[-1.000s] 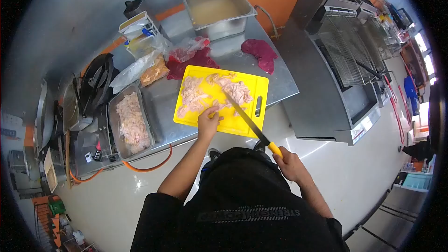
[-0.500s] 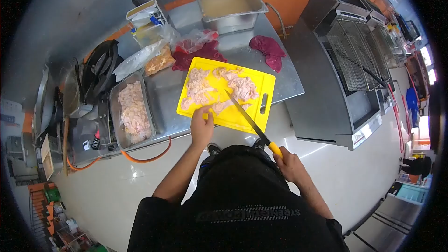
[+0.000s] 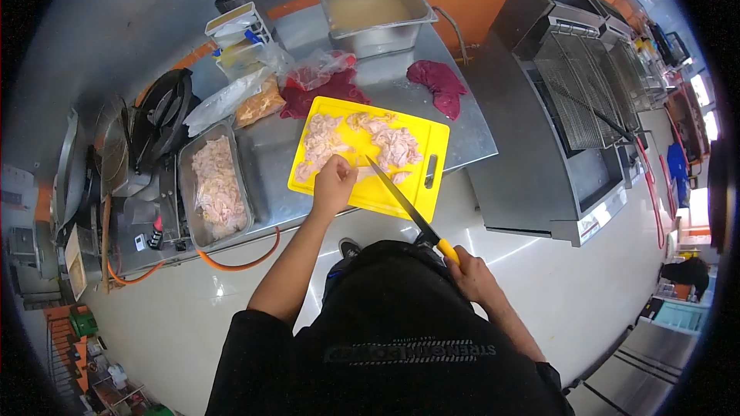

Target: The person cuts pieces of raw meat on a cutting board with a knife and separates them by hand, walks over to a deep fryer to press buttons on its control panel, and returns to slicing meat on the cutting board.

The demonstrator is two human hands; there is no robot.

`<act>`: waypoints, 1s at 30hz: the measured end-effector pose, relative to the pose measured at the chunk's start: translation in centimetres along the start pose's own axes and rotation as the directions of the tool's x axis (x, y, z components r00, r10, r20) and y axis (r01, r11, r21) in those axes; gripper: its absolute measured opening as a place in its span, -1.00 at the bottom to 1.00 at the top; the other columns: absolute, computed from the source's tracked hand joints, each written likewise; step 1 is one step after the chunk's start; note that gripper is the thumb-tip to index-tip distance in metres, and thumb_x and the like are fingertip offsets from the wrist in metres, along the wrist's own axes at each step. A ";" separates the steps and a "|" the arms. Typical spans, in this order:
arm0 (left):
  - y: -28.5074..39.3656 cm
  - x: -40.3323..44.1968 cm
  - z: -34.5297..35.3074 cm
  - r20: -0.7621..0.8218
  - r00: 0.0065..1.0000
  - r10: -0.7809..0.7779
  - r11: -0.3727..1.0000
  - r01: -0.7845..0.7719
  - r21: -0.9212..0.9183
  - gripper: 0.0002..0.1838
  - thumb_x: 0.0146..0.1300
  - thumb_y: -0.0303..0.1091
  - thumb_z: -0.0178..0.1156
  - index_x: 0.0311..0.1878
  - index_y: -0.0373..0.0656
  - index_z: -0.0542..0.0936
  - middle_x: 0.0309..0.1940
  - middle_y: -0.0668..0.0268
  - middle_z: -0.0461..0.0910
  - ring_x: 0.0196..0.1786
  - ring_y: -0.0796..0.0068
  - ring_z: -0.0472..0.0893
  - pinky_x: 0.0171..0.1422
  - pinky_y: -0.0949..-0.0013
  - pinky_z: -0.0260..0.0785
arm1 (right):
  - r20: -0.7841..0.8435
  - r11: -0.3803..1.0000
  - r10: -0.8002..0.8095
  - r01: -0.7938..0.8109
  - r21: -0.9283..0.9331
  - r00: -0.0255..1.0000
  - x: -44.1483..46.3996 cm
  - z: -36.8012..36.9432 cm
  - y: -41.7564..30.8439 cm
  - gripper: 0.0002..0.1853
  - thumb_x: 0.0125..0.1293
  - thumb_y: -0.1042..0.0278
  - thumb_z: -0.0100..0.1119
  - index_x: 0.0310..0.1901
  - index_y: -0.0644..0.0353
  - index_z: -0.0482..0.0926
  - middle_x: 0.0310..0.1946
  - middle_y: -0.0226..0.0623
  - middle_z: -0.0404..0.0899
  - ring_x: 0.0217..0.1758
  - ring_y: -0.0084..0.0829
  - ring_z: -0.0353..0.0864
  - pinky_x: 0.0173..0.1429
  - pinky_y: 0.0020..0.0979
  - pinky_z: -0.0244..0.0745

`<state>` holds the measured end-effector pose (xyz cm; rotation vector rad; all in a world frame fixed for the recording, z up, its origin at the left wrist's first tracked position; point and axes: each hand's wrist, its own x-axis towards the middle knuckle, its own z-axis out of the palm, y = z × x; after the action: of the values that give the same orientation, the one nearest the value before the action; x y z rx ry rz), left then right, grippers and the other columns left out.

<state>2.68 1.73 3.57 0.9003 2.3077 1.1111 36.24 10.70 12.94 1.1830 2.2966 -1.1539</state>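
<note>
My right hand (image 3: 472,277) is wrapped round the yellow handle of a long knife (image 3: 402,199), whose blade points up and left over the yellow cutting board (image 3: 385,199). On the board's near side, my left hand (image 3: 334,185) has its fingers curled together at a strip of pale raw chicken (image 3: 364,172), close to the knife tip. Its fingertips partly hide the strip. Beyond the hand lie two heaps of raw chicken, one at the left (image 3: 320,142) and one at the right (image 3: 395,145). A small piece rests right of the blade.
Left of the board stands a clear tub (image 3: 248,204) filled with raw chicken. Dark red cloths (image 3: 438,86) lie on the steel table (image 3: 474,139). A deep steel pan (image 3: 378,35) with cloudy liquid is behind. Fryer baskets (image 3: 574,88) sit at the right.
My left hand has moved up and slightly right on the board, its fingers closing at the chicken strip. The knife stays in my right hand, nearly still. The view has shifted slightly.
</note>
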 end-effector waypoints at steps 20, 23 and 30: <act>-3.7 -1.7 2.4 -0.104 0.972 -0.210 0.949 0.177 -0.261 -0.70 0.14 -0.40 0.37 -0.04 -0.22 0.68 -0.15 0.15 0.70 -0.12 0.27 0.71 0.00 0.31 0.55 | -0.024 0.997 -0.078 0.077 -0.013 0.997 0.8 -0.2 -0.3 -0.64 0.51 0.06 0.02 0.04 0.22 0.45 -0.38 0.17 0.62 -0.23 0.21 0.63 -0.13 0.07 0.49; -2.8 -2.6 1.3 -0.164 0.984 -0.068 0.995 0.056 -0.078 -0.70 0.09 -0.39 0.40 -0.08 -0.22 0.67 -0.18 0.17 0.70 -0.17 0.29 0.71 -0.06 0.32 0.54 | 0.043 0.993 -0.084 0.087 -0.081 0.996 1.2 0.5 -0.3 -0.59 0.50 0.03 0.02 0.13 0.20 0.44 -0.32 0.23 0.64 -0.17 0.24 0.65 -0.05 0.12 0.51; -2.2 -2.9 0.7 -0.210 0.978 -0.013 1.000 0.015 0.006 -0.73 0.08 -0.37 0.39 -0.14 -0.25 0.67 -0.25 0.11 0.71 -0.18 0.20 0.72 -0.04 0.25 0.53 | 0.099 0.990 -0.076 0.086 -0.111 0.992 1.6 0.2 -0.5 -0.60 0.51 0.01 0.00 0.13 0.17 0.43 -0.31 0.22 0.65 -0.13 0.25 0.65 -0.03 0.13 0.51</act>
<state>4.32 -0.96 1.63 0.8011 2.4842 1.2456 34.90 11.27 12.15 0.9810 2.3242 -1.0653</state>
